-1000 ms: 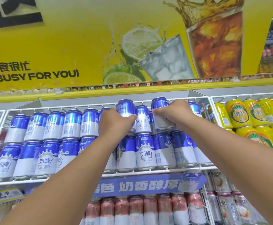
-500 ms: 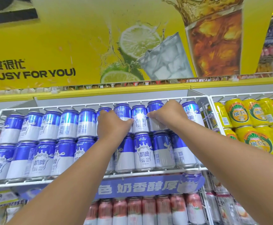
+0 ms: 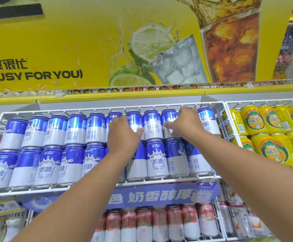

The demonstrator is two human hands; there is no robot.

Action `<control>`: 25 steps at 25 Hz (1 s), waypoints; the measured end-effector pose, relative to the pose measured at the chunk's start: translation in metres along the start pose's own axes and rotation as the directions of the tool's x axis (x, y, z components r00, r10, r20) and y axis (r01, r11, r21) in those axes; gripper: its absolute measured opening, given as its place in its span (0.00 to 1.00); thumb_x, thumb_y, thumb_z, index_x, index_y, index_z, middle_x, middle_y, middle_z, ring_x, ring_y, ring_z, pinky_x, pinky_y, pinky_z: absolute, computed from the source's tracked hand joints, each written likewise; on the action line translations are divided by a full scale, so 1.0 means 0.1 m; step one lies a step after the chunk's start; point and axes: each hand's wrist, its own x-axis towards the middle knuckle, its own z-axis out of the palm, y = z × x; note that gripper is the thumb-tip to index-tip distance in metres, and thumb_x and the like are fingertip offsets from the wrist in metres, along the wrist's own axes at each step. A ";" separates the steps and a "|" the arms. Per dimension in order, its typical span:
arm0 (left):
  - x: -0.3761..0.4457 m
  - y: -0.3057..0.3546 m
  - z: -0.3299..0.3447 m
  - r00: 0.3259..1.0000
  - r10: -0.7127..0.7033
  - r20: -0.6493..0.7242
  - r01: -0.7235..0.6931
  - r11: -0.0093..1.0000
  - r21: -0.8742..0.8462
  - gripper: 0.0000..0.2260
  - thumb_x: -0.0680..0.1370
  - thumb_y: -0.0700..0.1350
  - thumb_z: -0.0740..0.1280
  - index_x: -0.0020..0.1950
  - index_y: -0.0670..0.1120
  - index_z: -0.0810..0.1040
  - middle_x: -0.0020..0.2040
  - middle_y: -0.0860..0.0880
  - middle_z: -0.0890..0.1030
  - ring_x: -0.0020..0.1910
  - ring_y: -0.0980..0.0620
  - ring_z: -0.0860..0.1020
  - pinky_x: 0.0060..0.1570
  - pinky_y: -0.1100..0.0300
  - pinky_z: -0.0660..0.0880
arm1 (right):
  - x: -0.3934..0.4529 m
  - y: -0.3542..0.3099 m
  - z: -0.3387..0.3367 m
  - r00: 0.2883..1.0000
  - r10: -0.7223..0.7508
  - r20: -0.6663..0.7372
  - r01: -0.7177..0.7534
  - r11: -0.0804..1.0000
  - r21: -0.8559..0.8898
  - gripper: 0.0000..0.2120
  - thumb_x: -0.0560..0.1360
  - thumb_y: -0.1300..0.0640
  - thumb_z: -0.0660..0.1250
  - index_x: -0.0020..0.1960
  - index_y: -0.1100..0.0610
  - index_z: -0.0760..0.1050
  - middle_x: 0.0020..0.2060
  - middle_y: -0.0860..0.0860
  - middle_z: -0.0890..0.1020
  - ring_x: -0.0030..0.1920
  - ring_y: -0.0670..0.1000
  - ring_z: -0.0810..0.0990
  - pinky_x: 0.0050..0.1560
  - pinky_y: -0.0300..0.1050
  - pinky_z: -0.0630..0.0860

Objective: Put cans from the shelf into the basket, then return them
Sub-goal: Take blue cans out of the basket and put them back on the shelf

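Blue-and-white cans fill the white wire shelf (image 3: 159, 179) in two stacked rows. Both my arms reach up to the top row. My left hand (image 3: 123, 135) grips a blue-and-white can (image 3: 134, 119) that stands in line with the top row, the thumb lying across its front. My right hand (image 3: 185, 124) holds the can two places to the right (image 3: 168, 117), thumb on its front and fingers over the top near the wire rim. One can (image 3: 152, 124) stands between the two held ones. The basket is not in view.
Yellow cans (image 3: 271, 140) fill the neighbouring wire bay on the right. Pink cans (image 3: 159, 224) stand on the shelf below, behind a blue label strip (image 3: 159, 196). A yellow shelf edge (image 3: 107, 100) and a yellow drinks poster hang close above the top row.
Both hands have lowered their cans from just above the top row down into line with it. The view has shifted slightly.
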 end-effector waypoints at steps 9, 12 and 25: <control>-0.26 -0.41 -0.17 0.918 0.379 0.114 -0.395 0.897 0.197 0.22 0.80 0.54 0.65 0.72 0.47 0.75 0.73 0.43 0.72 0.74 0.41 0.66 0.70 0.45 0.68 | -0.63 0.26 0.20 0.968 -0.251 0.014 0.251 0.963 -0.093 0.27 0.76 0.42 0.65 0.71 0.54 0.69 0.70 0.53 0.67 0.71 0.56 0.67 0.65 0.52 0.70; -0.44 -0.60 -0.23 0.872 0.464 0.156 -0.488 0.852 0.191 0.26 0.80 0.55 0.64 0.77 0.49 0.70 0.79 0.44 0.66 0.79 0.41 0.60 0.76 0.43 0.61 | -0.98 0.34 0.34 0.940 -0.338 0.047 0.341 0.932 -0.121 0.35 0.78 0.40 0.63 0.79 0.52 0.57 0.79 0.50 0.55 0.79 0.51 0.49 0.76 0.51 0.55; -2.18 -1.40 -0.67 0.865 0.390 0.316 -0.496 0.764 0.414 0.32 0.80 0.65 0.54 0.81 0.52 0.61 0.82 0.43 0.56 0.81 0.40 0.54 0.78 0.41 0.53 | -2.65 1.01 0.78 0.837 -0.536 0.110 0.533 0.753 -0.385 0.38 0.79 0.36 0.58 0.81 0.55 0.54 0.80 0.56 0.52 0.80 0.58 0.50 0.79 0.54 0.49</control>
